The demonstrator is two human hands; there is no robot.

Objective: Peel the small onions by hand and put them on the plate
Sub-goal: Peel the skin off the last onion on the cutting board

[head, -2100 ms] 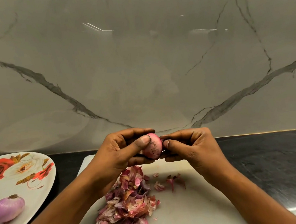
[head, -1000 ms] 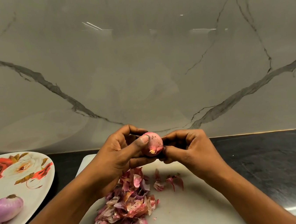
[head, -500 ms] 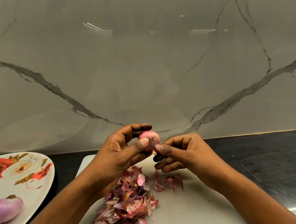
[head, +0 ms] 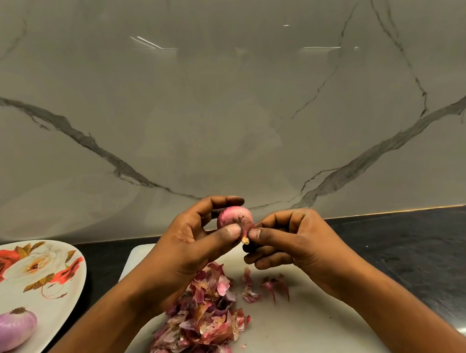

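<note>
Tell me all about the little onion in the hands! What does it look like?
The onion is small, round and pinkish red, with dark specks on its dry-looking skin and a tan stub poking out at the bottom. It is held up in the air above the white cutting board and the pile of peels. The left hand grips it with the thumb in front and the fingers curled over the top. The right hand pinches the stub.
</note>
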